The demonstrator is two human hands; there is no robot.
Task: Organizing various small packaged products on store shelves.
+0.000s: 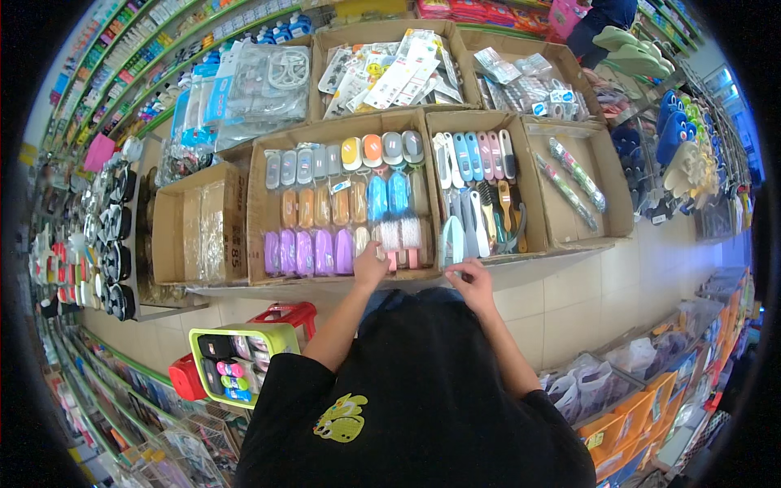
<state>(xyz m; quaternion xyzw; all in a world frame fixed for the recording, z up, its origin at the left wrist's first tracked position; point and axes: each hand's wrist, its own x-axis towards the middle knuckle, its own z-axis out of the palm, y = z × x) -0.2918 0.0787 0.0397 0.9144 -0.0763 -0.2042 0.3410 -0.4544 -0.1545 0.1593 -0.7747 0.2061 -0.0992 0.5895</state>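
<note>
My left hand (pixel 371 266) reaches over the front edge of a cardboard box (pixel 346 282), index finger and thumb apart. Its thumb is at the pink handle of a white-bristled brush (pixel 391 241); a second such brush (pixel 410 240) lies to the right. Left of the hand are purple packaged brushes (pixel 323 251) in a row. My right hand (pixel 473 284) is at the front edge of a smaller cardboard box (pixel 537 244), its fingers loosely curled and apart with nothing visible between them. Close by is a pale teal brush (pixel 453 238), beside grey and white long-handled brushes (pixel 473 222).
A cardboard box (pixel 174 244) stands at left, another with two wrapped long items (pixel 576 174) at right. Boxes of packaged goods (pixel 396 73) line the back. Behind left are a green basket (pixel 201 360) and red stool (pixel 305 311). Hanging slippers (pixel 674 134) stand right.
</note>
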